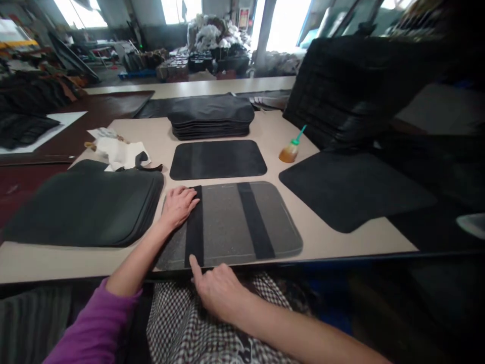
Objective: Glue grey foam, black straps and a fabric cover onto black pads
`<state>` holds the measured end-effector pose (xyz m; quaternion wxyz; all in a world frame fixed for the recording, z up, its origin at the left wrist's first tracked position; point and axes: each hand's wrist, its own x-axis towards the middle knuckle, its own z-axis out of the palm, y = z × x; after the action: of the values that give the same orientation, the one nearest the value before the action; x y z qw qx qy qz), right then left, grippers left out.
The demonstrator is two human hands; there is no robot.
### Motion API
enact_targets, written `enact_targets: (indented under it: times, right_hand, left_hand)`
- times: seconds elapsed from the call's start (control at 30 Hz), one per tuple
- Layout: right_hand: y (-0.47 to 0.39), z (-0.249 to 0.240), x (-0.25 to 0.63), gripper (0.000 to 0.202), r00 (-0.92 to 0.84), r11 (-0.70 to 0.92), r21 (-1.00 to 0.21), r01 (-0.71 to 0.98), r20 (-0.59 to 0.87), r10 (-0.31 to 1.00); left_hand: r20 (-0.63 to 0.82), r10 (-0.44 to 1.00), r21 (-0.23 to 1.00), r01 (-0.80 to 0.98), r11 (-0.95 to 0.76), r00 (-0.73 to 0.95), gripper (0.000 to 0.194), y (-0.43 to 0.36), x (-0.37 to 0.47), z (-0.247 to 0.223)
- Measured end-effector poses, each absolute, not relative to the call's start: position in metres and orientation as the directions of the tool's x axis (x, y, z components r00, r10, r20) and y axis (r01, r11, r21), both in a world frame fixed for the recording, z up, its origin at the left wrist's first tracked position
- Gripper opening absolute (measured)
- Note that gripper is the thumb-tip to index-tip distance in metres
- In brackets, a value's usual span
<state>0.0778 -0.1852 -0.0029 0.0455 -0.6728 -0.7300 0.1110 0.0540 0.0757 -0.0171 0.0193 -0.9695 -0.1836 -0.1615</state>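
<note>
A grey rectangular panel (227,217) with rounded corners lies flat at the table's near edge. Two black strips run across it; the left strip (194,230) and the right strip (256,220) lie parallel. My left hand (178,205) rests flat on the far end of the left strip, fingers spread on the panel. My right hand (215,290) points its index finger onto the near end of the same strip, the other fingers curled. Neither hand holds anything.
A black panel (217,159) lies beyond the grey one, and a stack of black panels (210,117) behind it. A dark stack (87,205) sits left, a black panel (352,189) right. A small amber glue bottle (290,150) and white rags (117,151) lie on the beige table (341,242).
</note>
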Motion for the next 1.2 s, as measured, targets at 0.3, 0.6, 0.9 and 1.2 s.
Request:
enact_targets:
  times: [0.3, 0.6, 0.9, 1.2]
  right_hand:
    - [-0.226, 0.008, 0.104, 0.034, -0.220, 0.167, -0.442, 0.881, -0.072, 0.973]
    - [-0.310, 0.021, 0.244, 0.036, 0.490, -0.280, -0.698, 0.659, 0.117, 0.864]
    - [-0.355, -0.012, 0.375, 0.032, 0.696, -0.695, -0.150, 0.703, 0.344, 0.630]
    - [-0.367, -0.006, 0.365, 0.026, 0.705, -0.647, -0.302, 0.701, 0.433, 0.562]
  left_hand:
    - [0.250, 0.425, 0.030, 0.432, -0.901, 0.870, 0.043, 0.075, 0.054, -0.020]
    - [0.325, 0.416, 0.041, 0.427, -0.903, 0.849, 0.043, 0.093, 0.063, -0.019]
    - [0.499, 0.251, 0.185, 0.182, -0.966, 0.829, 0.039, 0.038, 0.111, 0.026]
    - [0.291, 0.243, 0.656, -0.008, -0.755, 0.925, 0.030, -0.082, 0.163, 0.050]
